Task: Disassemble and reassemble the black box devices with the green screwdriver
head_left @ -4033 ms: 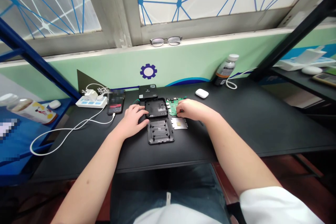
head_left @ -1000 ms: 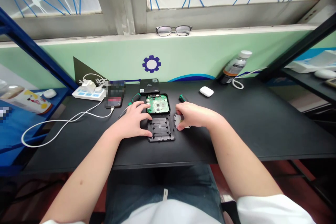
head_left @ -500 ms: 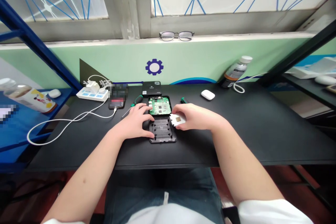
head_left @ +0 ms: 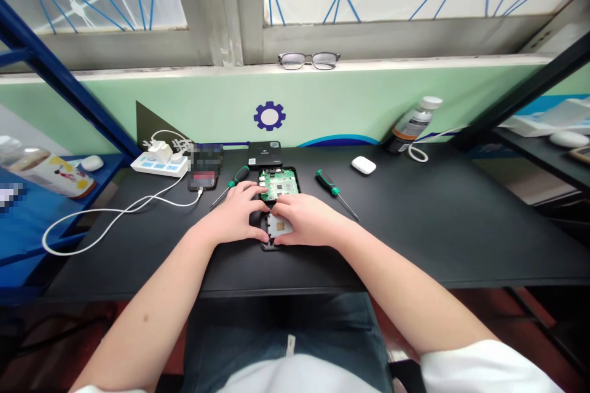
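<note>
Over a flat black plastic cover [head_left: 271, 247] near the front of the black desk [head_left: 415, 239], I now see the thin silver metal plate with a tan square [head_left: 278, 226]. Half a second ago it was off to the cover's right, in the right hand [head_left: 304, 219]; that hand has carried it leftward and has its thumb and fingers clamped on the plate. The left hand [head_left: 236, 216] stays at the cover's left edge, thumb and fingers spread apart, the thumb at the lower corner. I judge that it is steadying the cover. From my end I cannot tell whether the plate is resting flat or is held slightly above.

Just beyond, the green circuit board [head_left: 282, 184] lies within the square black plastic tray [head_left: 298, 179]; four seconds ago it was beside that tray. With the right hand shifted, the whole green-and-black screwdriver on the right [head_left: 328, 183] shows. To me this means that board and tray are together, and plate and cover are being lined up, seating unconfirmed.
</note>
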{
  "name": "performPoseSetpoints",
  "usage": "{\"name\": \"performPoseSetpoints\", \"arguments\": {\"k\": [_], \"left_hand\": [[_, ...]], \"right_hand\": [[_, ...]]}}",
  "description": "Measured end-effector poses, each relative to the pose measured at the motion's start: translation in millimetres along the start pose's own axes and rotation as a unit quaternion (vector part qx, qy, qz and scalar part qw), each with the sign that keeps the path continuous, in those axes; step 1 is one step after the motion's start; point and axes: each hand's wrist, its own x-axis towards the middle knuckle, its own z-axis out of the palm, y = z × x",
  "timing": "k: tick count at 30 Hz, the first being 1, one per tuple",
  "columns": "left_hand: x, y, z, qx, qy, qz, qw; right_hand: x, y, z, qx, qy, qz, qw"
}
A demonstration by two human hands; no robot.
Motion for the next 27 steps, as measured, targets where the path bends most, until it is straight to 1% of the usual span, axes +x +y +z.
{"name": "performPoseSetpoints", "arguments": {"k": [7,10,12,13,15,16,17,18,19,20,21,22,23,24,25,27], "left_hand": [[-1,2,-0.3,-0.024,0.009,0.001,1.000],[-1,3,-0.5,-0.019,0.005,-0.001,1.000],[-1,2,-2.1,-0.011,0.012,0.009,1.000],[-1,0,-3.6,-0.006,0.027,0.019,0.999],[-1,-6,-8.1,0.012,0.087,0.033,0.996],[-1,-11,-10.9,0.027,0.133,0.031,0.990],[0,-15,-13.7,0.049,0.185,0.015,0.981],[0,-19,-16.2,0.070,0.233,-0.010,0.970],[0,-23,-18.1,0.091,0.261,-0.038,0.960],[0,-26,-19.3,0.107,0.278,-0.062,0.953],[0,-28,-19.6,0.119,0.283,-0.079,0.948],[1,-29,-19.0,0.128,0.280,-0.090,0.947],[1,-29,-17.6,0.132,0.273,-0.094,0.948],[2,-29,-15.5,0.136,0.264,-0.095,0.950],[2,-29,-13.1,0.139,0.256,-0.095,0.952],[4,-30,-7.8,0.145,0.243,-0.098,0.954]], "right_hand": [[0,3,-3,0.021,-0.004,-0.002,1.000],[-1,4,-4,0.029,-0.012,0.001,1.000],[-2,4,-4,0.030,-0.015,0.004,0.999],[-3,4,-4,0.030,-0.016,0.003,0.999],[-4,7,-4,0.032,-0.009,-0.003,0.999],[-4,10,-4,0.036,0.005,-0.007,0.999],[-5,15,-5,0.041,0.030,-0.005,0.999],[-6,21,-6,0.045,0.068,0.005,0.997],[-7,29,-8,0.046,0.109,0.028,0.993],[-9,39,-10,0.043,0.157,0.073,0.984],[-11,51,-12,0.028,0.200,0.136,0.970],[-13,63,-14,0.004,0.224,0.208,0.952],[-16,75,-16,-0.017,0.231,0.281,0.931],[-19,86,-18,-0.023,0.220,0.337,0.915],[-22,96,-19,-0.006,0.203,0.382,0.902],[-25,110,-20,0.062,0.172,0.427,0.886]]}}
